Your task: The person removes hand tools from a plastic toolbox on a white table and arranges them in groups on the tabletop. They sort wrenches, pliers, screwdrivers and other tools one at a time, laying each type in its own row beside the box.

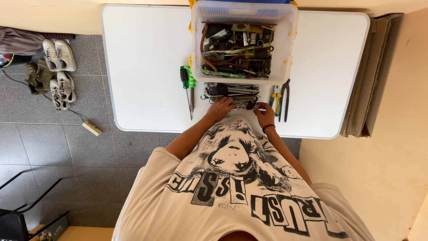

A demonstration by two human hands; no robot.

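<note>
1. We note a white rectangular surface (pixel 142 53) with rounded corners, standing on a grey tiled floor (pixel 89 151) beside a cream wall (pixel 392 156).
2. A translucent plastic crate (pixel 243 11) sits at the far edge of the surface, packed with mixed metal tools.
3. Just in front of the crate lies a pile of wrenches (pixel 232 91); our left hand (pixel 220 108) rests on its near edge, fingers curled over the metal.
4. Our right hand (pixel 265 113), with a dark band at the wrist, pinches a small dark piece at the pile's right end; we cannot tell what it is.
5. A green-handled screwdriver (pixel 189 85) lies left of the pile, beside a darker one.
6. Blue-and-yellow pliers (pixel 276 99) and dark pincers (pixel 285 98) lie just right of the right hand.
7. Folded cardboard (pixel 370 76) leans at the surface's right end.
8. Pairs of shoes (pixel 55 71) stand on the floor to the left, near a power strip (pixel 92 128) and a dark chair frame (pixel 26 205).
</note>
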